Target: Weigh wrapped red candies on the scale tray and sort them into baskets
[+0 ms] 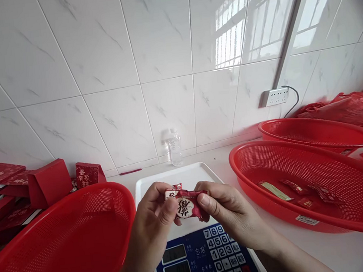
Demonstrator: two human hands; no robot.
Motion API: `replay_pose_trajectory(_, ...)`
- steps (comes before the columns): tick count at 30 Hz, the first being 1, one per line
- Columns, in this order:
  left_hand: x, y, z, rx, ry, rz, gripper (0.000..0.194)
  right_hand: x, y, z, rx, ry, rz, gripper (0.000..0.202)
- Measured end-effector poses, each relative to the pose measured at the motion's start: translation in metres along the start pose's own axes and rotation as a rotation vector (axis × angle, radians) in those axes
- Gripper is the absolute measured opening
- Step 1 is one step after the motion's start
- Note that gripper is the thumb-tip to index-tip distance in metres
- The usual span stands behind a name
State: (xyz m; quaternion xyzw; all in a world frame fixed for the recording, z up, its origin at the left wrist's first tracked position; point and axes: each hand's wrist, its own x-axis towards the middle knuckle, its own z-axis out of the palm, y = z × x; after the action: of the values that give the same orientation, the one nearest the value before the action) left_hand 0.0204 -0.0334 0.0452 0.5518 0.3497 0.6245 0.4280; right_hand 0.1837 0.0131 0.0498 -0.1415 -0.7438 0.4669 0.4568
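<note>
My left hand (155,222) and my right hand (227,207) meet over a digital scale (203,255). Between their thumbs and fingers is a small red snack packet (188,207) with a white patch and black writing. My left hand pinches its left end, my right hand its right end. Part of another small packet (171,194) shows behind my left thumb, and a red wrapper tip sticks up behind it. The scale's white pan (201,171) lies behind and below my hands. Its blue keypad panel faces me; the display digits are too dim to read.
A large red basket (123,199) stands at left, with red boxes (51,181) behind it. Another red basket (236,160) at right holds several small packets (295,186); a further basket (317,122) sits behind. A clear bottle (175,147) stands by the tiled wall.
</note>
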Motion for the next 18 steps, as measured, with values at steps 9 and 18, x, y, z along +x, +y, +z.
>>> replay_pose_trajectory(9,0.001,0.003,0.002,0.163,0.015,0.07,0.005,-0.002,0.006,-0.005,-0.285,0.15,-0.12,0.025)
replay_pose_trajectory(18,0.0,-0.005,0.0,0.403,0.028,0.051,0.011,0.002,0.012,-0.001,-0.191,0.173,-0.116,0.019)
